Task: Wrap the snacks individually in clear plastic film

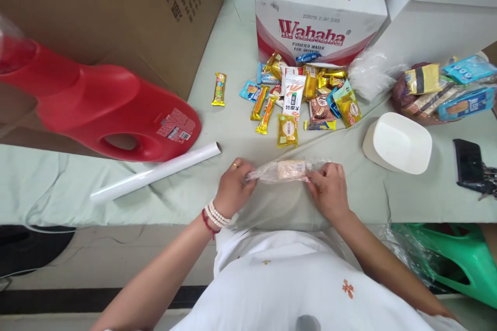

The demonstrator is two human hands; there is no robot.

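Between my two hands a clear plastic bag [267, 171] is stretched level, just above the near part of the table. Inside it lies a pale, block-shaped snack [292, 169], its exact kind too blurred to read. My left hand [236, 183], with a ring and a beaded bracelet, pinches the bag's gathered left end. At the other end, my right hand [329, 189] grips the plastic close beside the snack. Just beyond the bag is a heap of wrapped snacks [293, 94], with a yellow-green packet [288, 131] nearest to it.
A red jug [116, 103] and a white roll [155, 173] lie at left by a large cardboard box [147, 10]. A Wahaha carton [320, 26] stands behind the snacks. At right are a white tub [398, 144], a bag of snacks [446, 90] and a phone [469, 163].
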